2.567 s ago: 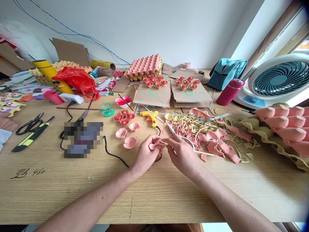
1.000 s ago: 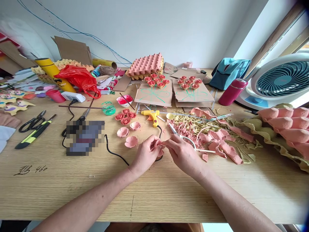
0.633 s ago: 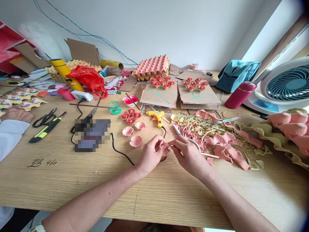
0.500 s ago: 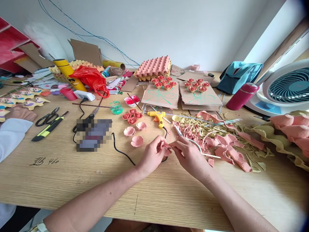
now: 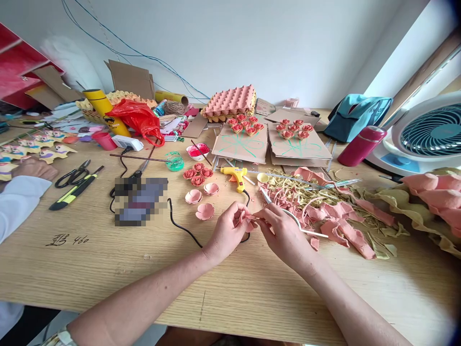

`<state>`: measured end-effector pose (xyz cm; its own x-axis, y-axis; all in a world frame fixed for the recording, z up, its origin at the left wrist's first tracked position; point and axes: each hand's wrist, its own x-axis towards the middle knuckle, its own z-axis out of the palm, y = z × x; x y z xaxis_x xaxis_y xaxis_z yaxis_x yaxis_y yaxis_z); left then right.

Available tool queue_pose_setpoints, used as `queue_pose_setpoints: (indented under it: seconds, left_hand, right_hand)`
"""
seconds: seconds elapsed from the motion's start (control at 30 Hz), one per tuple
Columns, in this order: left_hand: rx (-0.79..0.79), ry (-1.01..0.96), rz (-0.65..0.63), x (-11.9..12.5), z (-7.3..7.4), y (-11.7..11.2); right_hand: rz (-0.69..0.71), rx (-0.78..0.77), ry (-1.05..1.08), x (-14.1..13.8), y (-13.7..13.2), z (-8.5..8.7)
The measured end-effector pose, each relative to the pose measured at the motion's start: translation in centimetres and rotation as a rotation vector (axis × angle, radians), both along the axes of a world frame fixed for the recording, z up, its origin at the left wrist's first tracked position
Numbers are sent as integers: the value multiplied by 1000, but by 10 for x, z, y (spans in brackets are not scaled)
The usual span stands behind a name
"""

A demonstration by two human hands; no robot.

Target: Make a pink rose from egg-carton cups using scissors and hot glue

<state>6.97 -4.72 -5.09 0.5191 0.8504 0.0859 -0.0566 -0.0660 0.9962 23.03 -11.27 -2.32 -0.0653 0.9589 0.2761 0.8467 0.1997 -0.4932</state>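
My left hand (image 5: 231, 225) is closed on a small pink egg-carton flower piece (image 5: 249, 225), held just above the table. The fingertips of my right hand (image 5: 276, 226) pinch the same piece from the other side; my fingers hide much of it. Under my right hand lies a pair of scissors (image 5: 265, 194) with pale handles. Left of my hands sit pink petal cups (image 5: 205, 211) and several red-painted paper roses (image 5: 198, 174). Beyond my hands a yellow glue gun (image 5: 236, 177) rests on its side, its black cord running beneath them.
Pink and yellow carton scraps (image 5: 324, 211) are heaped to the right. Cardboard sheets (image 5: 239, 146) hold more roses at the back. A co-worker's hand (image 5: 34, 168) rests at far left near black scissors (image 5: 74, 174) and a utility knife (image 5: 75, 190). A fan (image 5: 428, 129) stands right.
The view has shifted slightly. My hands stay together on the pink flower piece, with only a slight movement of the fingers.
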Motion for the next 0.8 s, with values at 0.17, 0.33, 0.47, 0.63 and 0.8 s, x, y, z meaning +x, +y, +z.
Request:
queue_pose_setpoints:
  seconds: [0.17,0.33,0.47,0.63,0.8]
  left_hand:
    - [60,156,-11,-6,1,3]
    - [189,214,0,-10,2,4]
    - [301,281,19,-14,2,10]
    - [480,348,18,-21,8,17]
    - [516,384,-14,-23,14,20]
  right_hand:
    - [-50,-9,-33,2,1,-2]
    - [-64,1,-35,4,1,-3]
    - [-32,14,5,6,0,-3]
    - [10,22,-25,5,-1,-5]
    - [0,-3,-59,4,-3,-3]
